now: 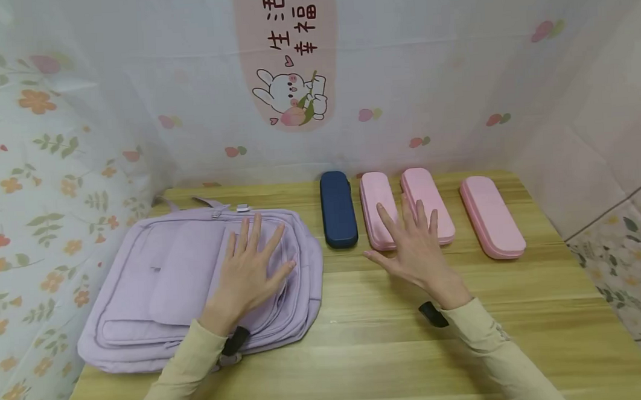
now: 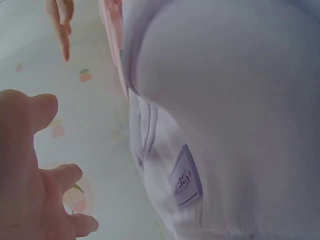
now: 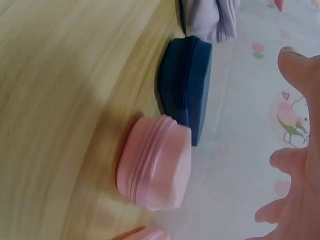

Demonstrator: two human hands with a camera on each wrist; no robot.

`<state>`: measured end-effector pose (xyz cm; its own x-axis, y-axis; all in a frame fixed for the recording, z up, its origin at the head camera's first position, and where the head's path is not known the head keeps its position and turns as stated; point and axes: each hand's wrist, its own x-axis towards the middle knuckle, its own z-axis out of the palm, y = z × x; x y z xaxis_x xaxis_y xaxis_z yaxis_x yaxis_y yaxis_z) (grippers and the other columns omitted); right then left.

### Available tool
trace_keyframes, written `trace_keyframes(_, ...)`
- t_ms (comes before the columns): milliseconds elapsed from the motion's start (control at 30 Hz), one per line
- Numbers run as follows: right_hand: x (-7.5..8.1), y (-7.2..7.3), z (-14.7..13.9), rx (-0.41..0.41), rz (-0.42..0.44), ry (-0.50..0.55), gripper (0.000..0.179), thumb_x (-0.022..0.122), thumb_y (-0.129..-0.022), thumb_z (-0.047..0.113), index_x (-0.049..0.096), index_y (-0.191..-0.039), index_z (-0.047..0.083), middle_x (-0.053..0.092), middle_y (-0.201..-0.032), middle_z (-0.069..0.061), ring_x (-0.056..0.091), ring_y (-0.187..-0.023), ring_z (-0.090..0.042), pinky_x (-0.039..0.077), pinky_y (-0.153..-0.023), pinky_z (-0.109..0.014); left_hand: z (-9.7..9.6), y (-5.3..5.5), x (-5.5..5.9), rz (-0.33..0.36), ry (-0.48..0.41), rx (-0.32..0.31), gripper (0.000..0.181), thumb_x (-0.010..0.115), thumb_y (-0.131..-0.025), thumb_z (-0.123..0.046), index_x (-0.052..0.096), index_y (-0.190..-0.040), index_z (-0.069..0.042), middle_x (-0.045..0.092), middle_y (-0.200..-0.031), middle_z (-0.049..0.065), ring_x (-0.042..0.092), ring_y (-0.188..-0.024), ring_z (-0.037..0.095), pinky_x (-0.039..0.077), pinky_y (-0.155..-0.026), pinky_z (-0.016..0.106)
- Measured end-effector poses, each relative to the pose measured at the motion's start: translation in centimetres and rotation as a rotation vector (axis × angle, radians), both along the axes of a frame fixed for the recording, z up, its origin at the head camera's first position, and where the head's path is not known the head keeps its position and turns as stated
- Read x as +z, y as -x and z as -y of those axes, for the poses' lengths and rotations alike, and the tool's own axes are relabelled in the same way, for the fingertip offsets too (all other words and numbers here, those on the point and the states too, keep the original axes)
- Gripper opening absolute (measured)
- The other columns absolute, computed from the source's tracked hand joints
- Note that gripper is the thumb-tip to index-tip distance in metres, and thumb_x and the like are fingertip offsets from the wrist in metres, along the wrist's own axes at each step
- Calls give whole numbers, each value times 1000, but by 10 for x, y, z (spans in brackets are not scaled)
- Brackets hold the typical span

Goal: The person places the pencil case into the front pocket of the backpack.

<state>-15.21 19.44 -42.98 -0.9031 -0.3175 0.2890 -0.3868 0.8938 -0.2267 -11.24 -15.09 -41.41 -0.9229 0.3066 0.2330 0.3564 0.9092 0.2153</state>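
Observation:
My left hand (image 1: 249,270) is held with fingers spread over a lavender backpack (image 1: 123,283) that lies flat at the left of the table. In the left wrist view the backpack (image 2: 240,100) fills the right side, with a small label (image 2: 186,177) on it. Fingers spread as well, my right hand (image 1: 414,252) hovers over the near ends of two pink zippered cases, the left one (image 1: 376,197) and the middle one (image 1: 426,197). The right wrist view shows the hand (image 3: 300,165) apart from a pink case (image 3: 155,162). Neither hand holds anything.
A navy blue case (image 1: 338,211) stands between the backpack and the pink cases. Farther right lies a third pink case (image 1: 495,218), slightly angled. All rest on a wooden table (image 1: 383,354). A printed curtain (image 1: 183,80) hangs behind the table and along its left.

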Motion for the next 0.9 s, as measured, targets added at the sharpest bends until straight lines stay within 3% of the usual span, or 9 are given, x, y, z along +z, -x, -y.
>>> trace_keyframes(200,-5,2,11,14,15,7,99,71,-80,65,32,-160,20,13,-164,-33,10,-148,-61,9,-114,-82,1,-13,3,-1,31,-11,71,61,-95,-50,41,-156,-19,26,-162,30,23,-150,51,23,-121,68)
trace_keyframes(367,-8,4,22,25,34,19,103,72,-81,64,28,-161,16,11,-162,-38,11,-146,-63,11,-117,-78,2,-21,1,47,39,-2,70,60,-96,-50,40,-156,-19,32,-158,32,29,-147,53,29,-119,67)
trace_keyframes(600,-12,10,36,35,34,4,105,69,-83,65,26,-161,9,14,-159,-42,18,-144,-65,21,-118,-74,1,-28,-5,103,23,7,73,60,-96,-52,40,-156,-16,37,-156,31,36,-144,52,36,-116,64)
trace_keyframes(900,-24,15,56,45,100,63,105,68,-85,66,23,-161,8,13,-160,-41,20,-145,-63,28,-115,-73,1,-34,-17,62,-28,-70,68,73,-90,-37,53,-144,0,50,-143,35,50,-131,54,45,-110,61)
